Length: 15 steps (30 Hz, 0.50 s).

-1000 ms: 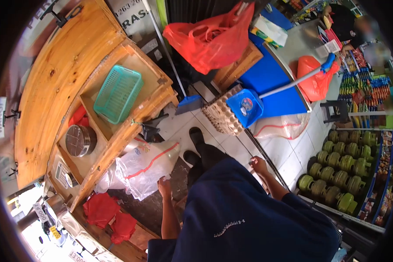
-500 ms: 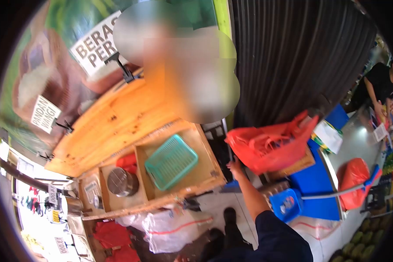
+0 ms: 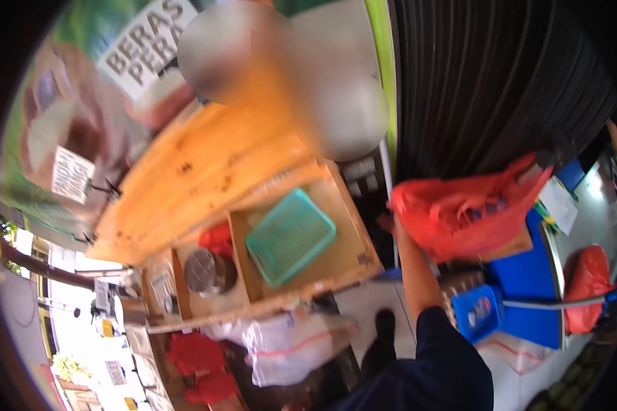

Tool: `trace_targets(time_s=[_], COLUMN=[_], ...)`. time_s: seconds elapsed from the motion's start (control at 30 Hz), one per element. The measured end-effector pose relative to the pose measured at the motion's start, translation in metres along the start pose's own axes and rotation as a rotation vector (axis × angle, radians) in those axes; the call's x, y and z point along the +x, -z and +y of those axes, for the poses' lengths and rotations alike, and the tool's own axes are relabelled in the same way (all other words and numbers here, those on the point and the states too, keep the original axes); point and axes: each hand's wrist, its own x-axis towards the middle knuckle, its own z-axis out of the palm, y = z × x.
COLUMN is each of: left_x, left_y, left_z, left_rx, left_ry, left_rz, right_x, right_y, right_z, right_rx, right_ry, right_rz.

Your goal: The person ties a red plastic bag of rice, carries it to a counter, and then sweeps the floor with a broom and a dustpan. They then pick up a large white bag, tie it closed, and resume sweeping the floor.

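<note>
My right hand (image 3: pixel 386 222) is stretched forward into the dark gap between the wooden display bin and a red plastic bag (image 3: pixel 469 212). It is at a thin pale pole (image 3: pixel 389 171) standing in that gap. The fingers are blurred and partly in shadow, so I cannot make out whether they wrap round the pole. The bag bulges beside my wrist and forearm. My left hand does not show. Left of the gap, a green plastic basket (image 3: pixel 291 236) lies in the largest compartment of the wooden bin (image 3: pixel 353 253).
A round metal tin (image 3: pixel 209 272) sits in the bin's middle compartment. Blue basket (image 3: pixel 478 313) and blue table (image 3: pixel 531 294) are on the right, with a grey pole across them. Black corrugated shutter (image 3: pixel 500 82) stands behind. White sacks (image 3: pixel 288 349) lie below the bin.
The view has shifted, so the scene sits farther right. My right hand has gone deeper into the gap, farther past the bin's corner. The bin's contents look unchanged.
</note>
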Motion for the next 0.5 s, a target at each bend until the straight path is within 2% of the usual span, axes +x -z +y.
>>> trace_targets(time_s=[0.03, 0.07, 0.1, 0.13, 0.17, 0.2, 0.27, 0.33, 0.4, 0.47, 0.5], left_x=[0.000, 0.010, 0.022, 0.033, 0.049, 0.056, 0.086, 0.113, 0.127, 0.130, 0.126], left_y=[-0.006, -0.021, -0.008, -0.036, -0.029, -0.022, -0.013, -0.024, -0.019, -0.012, 0.001], left_z=[-0.012, -0.038, -0.039, -0.079, -0.078, -0.076, -0.070, -0.097, -0.104, -0.117, -0.116], left_rx=[0.073, 0.055, 0.017, -0.148, 0.206, 0.208, -0.541, -0.443, -0.519, -0.583, -0.481], left_ry=[-0.081, 0.084, -0.013, 0.178, -0.062, -0.106, 0.115, -0.110, -0.162, -0.239, -0.320], left_rz=[0.024, -0.075, -0.150, -0.196, -0.231, -0.255, -0.147, -0.188, -0.246, -0.313, -0.316], right_x=[-0.022, -0.046, -0.072, -0.097, -0.122, -0.145, -0.175, -0.209, -0.254, -0.298, -0.330], right_y=[0.010, 0.020, 0.030, 0.041, 0.049, 0.062, 0.072, 0.091, 0.102, 0.124, 0.122], right_z=[0.001, -0.002, -0.004, -0.003, -0.004, -0.003, -0.004, 0.019, 0.061, 0.122, 0.152], right_rx=[0.026, 0.045, 0.066, 0.081, 0.093, 0.108, -0.041, -0.021, -0.133, -0.561, -0.426], right_ry=[-0.017, -0.015, -0.005, 0.006, 0.019, 0.052, -0.191, -0.282, -0.186, 0.151, 0.084], right_rz=[0.033, 0.072, 0.118, 0.163, 0.203, 0.239, 0.148, -0.024, -0.062, -0.138, -0.035])
